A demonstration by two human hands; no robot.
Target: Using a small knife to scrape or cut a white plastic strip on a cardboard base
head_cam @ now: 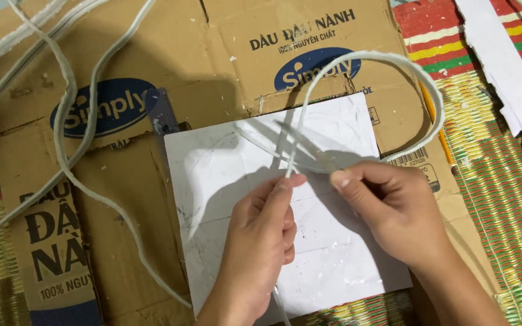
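Clearly the white cord (pixel 67 145) trailing over the cardboard (pixel 152 199) at your left is light, limp and floppy; your left hand (pixel 261 241) pinches it above the white sheet (pixel 225 175), fingers together on it. Your right hand (pixel 394 211) is clamped on the looping end; grip near the pinch, since slack will sag.
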